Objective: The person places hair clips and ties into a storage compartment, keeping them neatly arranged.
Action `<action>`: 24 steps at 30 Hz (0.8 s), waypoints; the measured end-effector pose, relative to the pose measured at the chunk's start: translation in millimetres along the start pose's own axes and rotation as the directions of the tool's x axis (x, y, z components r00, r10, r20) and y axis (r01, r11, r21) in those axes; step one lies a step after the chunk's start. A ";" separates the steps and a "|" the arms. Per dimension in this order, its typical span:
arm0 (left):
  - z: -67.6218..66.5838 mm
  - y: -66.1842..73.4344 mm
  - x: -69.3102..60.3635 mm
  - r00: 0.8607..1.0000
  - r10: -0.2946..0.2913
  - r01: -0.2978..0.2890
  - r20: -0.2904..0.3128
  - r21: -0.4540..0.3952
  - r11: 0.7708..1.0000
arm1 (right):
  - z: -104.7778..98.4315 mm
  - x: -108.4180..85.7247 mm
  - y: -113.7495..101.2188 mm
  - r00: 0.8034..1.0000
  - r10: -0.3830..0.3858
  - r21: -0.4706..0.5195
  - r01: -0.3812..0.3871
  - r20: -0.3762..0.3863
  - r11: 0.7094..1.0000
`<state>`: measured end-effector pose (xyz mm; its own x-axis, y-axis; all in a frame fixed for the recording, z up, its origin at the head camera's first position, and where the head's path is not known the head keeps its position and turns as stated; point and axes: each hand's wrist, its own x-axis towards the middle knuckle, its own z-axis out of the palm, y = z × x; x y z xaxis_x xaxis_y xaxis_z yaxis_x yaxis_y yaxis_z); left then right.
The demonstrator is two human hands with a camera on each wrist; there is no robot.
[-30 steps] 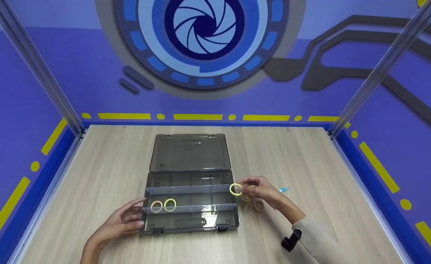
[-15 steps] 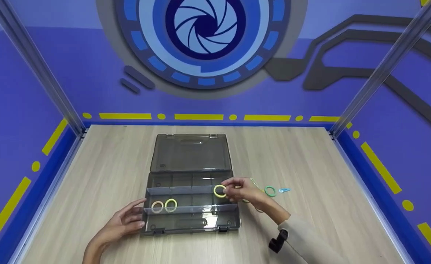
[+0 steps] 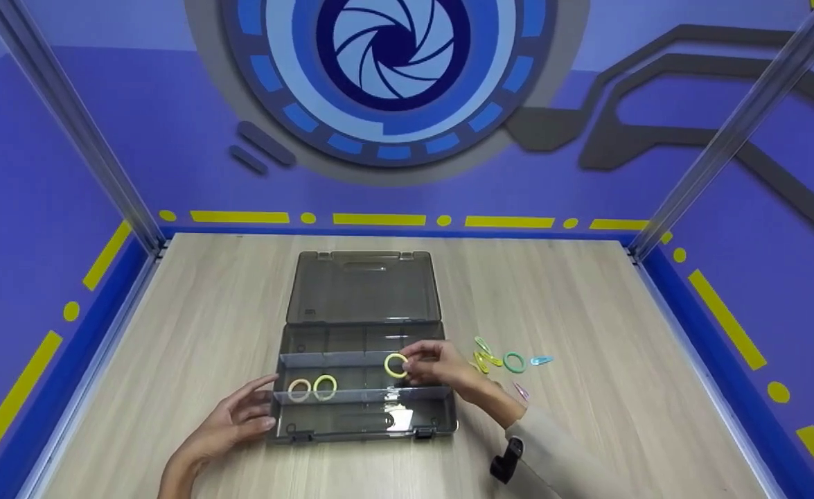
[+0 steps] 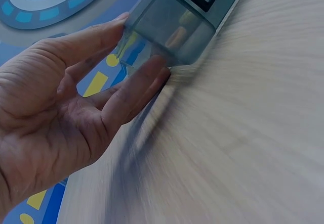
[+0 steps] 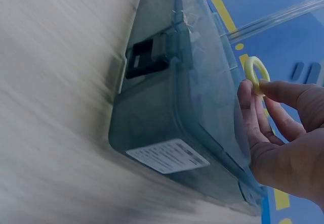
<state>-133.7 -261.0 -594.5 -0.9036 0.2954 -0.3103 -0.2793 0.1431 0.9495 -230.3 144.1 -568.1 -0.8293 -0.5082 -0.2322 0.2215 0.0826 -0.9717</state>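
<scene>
A smoky clear box (image 3: 344, 420) with long compartments lies on the table, its lid (image 3: 365, 287) folded back. My right hand (image 3: 441, 364) pinches a yellow hair tie (image 3: 386, 366) between thumb and fingers, above the right part of the middle compartment. In the right wrist view the hair tie (image 5: 249, 68) stands upright at the fingertips. A peach hair tie (image 3: 290, 389) and a yellow-green one (image 3: 315, 388) are in the middle compartment, at its left. My left hand (image 3: 223, 426) touches the box's left end with loosely spread fingers and thumb; the left wrist view shows this contact too.
Right of the box lie yellow hair clips (image 3: 481, 362), a green clip (image 3: 482, 344), a green hair tie (image 3: 506, 362), a blue clip (image 3: 540, 360) and a pink clip (image 3: 521, 391). My right forearm hides part of the table. Printed panels surround the table.
My right hand has moved left with the yellow hair tie, from the box's right edge to above the middle compartment. Several clips and the green hair tie have come into sight. The left hand stays put.
</scene>
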 end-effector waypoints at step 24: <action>0.2 -1.8 -2.7 1.000 -0.001 0.001 0.020 -0.036 0.999 | 42.6 20.2 0.8 0.995 -0.102 -0.294 0.091 -0.022 0.951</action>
<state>-130.8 -261.9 -595.4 -0.8965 0.3146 -0.3119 -0.2922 0.1093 0.9501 -225.0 97.3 -571.7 -0.8585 -0.4954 -0.1326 -0.0158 0.2840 -0.9587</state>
